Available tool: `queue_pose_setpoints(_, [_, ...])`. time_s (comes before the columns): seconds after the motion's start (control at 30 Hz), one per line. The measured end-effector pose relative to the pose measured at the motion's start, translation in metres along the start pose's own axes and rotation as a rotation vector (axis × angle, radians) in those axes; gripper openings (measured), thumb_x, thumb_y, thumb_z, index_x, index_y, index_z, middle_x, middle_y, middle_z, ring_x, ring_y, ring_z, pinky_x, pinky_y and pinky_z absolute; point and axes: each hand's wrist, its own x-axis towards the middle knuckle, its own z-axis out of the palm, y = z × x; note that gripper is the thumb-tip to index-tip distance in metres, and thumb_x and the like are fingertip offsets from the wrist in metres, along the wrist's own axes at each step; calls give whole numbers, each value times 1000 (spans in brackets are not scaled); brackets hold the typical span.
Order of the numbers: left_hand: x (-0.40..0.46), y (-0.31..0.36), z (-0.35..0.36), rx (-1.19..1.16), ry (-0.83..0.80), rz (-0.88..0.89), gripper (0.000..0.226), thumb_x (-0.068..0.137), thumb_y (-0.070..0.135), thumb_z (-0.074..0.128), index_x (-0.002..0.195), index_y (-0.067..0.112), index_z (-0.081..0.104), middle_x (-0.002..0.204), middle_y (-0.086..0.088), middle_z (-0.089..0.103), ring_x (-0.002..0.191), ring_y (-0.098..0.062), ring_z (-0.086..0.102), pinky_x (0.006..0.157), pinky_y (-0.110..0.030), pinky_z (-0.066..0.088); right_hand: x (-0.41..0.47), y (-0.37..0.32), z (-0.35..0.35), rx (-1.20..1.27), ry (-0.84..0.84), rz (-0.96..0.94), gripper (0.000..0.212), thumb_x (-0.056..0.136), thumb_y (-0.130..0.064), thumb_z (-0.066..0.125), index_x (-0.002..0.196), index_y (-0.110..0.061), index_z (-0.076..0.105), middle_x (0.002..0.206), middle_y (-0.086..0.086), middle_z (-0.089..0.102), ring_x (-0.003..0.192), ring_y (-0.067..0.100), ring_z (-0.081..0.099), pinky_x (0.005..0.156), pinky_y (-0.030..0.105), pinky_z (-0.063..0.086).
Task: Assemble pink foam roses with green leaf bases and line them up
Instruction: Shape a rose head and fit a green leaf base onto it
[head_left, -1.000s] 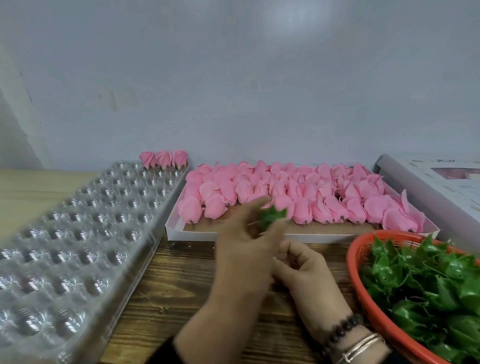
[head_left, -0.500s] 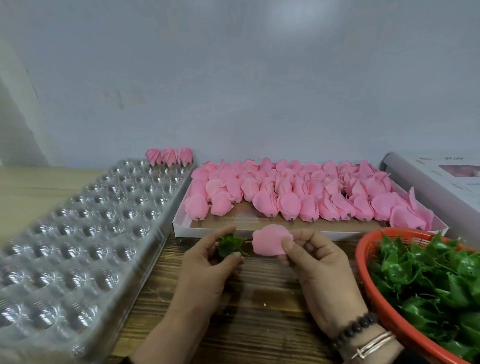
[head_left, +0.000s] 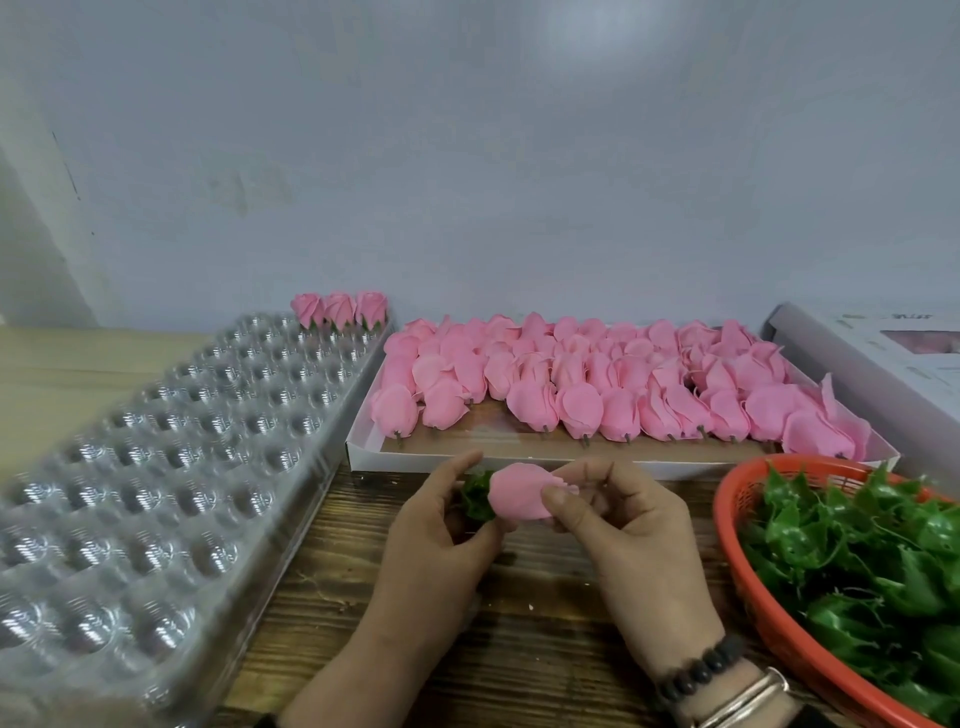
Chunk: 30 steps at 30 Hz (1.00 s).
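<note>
Fingers (head_left: 558, 500) of the right hand (head_left: 634, 540) pinch the pink foam rose bud (head_left: 519, 493) – left hand (head_left: 441, 540) pinches the green leaf base (head_left: 477, 496) against its end, just above the wooden bench (head_left: 545, 639). Behind, a white cardboard tray (head_left: 363, 452) of loose buds; farther back, three finished roses (head_left: 338, 309) in the clear plastic tray's (head_left: 156, 467) far corner.

Both hands, left (head_left: 436, 535) and right (head_left: 618, 525), meet fingertip to fingertip, fingers curled, pinching.
</note>
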Motion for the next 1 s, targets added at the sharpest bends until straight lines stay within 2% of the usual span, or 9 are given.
queue_pose_setpoints(0.1, [-2, 0, 2, 72, -15, 29, 60, 76, -7, 68, 120, 31, 52, 96, -2, 68, 90, -15, 67, 82, -28, 52, 0, 2, 0, -76, 8, -31, 18, 74, 3, 70, 70, -15, 67, 65, 23, 60, 62, 25, 52, 65, 33, 48])
queue_pose_setpoints(0.17, [-3, 1, 2, 104, -21, 51, 62, 77, -5, 67, 120, 35, 50, 97, -3, 68, 91, -16, 67, 84, -29, 52, -1, 3, 0, -112, 8, -49, 18, 74, 2, 71, 71, -15, 67, 69, 24, 61, 65, 37, 54, 70, 43, 50])
queue_pose_setpoints(0.27, [-4, 1, 3, 133, -31, 63, 62, 77, -4, 67, 119, 39, 50, 93, -1, 69, 87, -16, 68, 82, -30, 53, -2, 3, 2, -144, -3, -59, 17, 74, 0, 72, 71, -17, 67, 71, 21, 64, 73, 40, 58, 74, 50, 50])
queue_pose_setpoints(0.4, [-6, 2, 5, 152, -63, 72, 64, 77, -6, 65, 115, 43, 50, 92, 13, 69, 83, -18, 69, 77, -27, 54, -4, 2, 3, -217, -47, -92, 21, 73, -4, 73, 73, -24, 66, 74, 3, 67, 71, 23, 61, 70, 32, 51])
queue_pose_setpoints(0.5, [-8, 3, 8, 183, -70, 105, 66, 77, -7, 64, 114, 45, 50, 95, 9, 70, 87, -18, 68, 84, -34, 54, -5, 2, 4, -286, -47, -130, 26, 73, -4, 73, 72, -28, 64, 73, -8, 65, 67, 9, 56, 59, 13, 42])
queue_pose_setpoints(0.63, [-10, 3, 13, 159, -91, 134, 68, 79, -10, 60, 118, 43, 49, 112, 1, 66, 100, -14, 66, 92, -35, 51, -4, 4, 3, -326, -19, -154, 25, 74, -4, 73, 73, -27, 63, 74, -9, 65, 74, 11, 60, 68, 26, 47])
queue_pose_setpoints(0.77, [-9, 2, 12, 164, -96, 131, 73, 78, -14, 57, 117, 48, 48, 112, 2, 65, 98, -13, 66, 91, -35, 51, -4, 4, 3, -329, -32, -160, 29, 75, -5, 72, 80, -31, 62, 76, -10, 64, 75, 11, 59, 67, 24, 47])
queue_pose_setpoints(0.9, [-7, 1, 9, 345, -96, 164, 74, 78, 0, 66, 114, 57, 38, 103, 6, 62, 80, 1, 62, 76, -13, 48, -5, 4, 4, -304, -57, -185, 30, 75, -3, 72, 80, -31, 62, 78, -10, 63, 73, 9, 58, 61, 13, 43])
queue_pose_setpoints(1.0, [-6, 3, 8, 477, -47, 179, 62, 74, 14, 70, 103, 58, 38, 89, 13, 54, 70, 5, 53, 63, -9, 41, -6, 3, 6, -281, -74, -205, 31, 75, -2, 72, 82, -30, 62, 78, -7, 61, 69, 8, 55, 61, 11, 40])
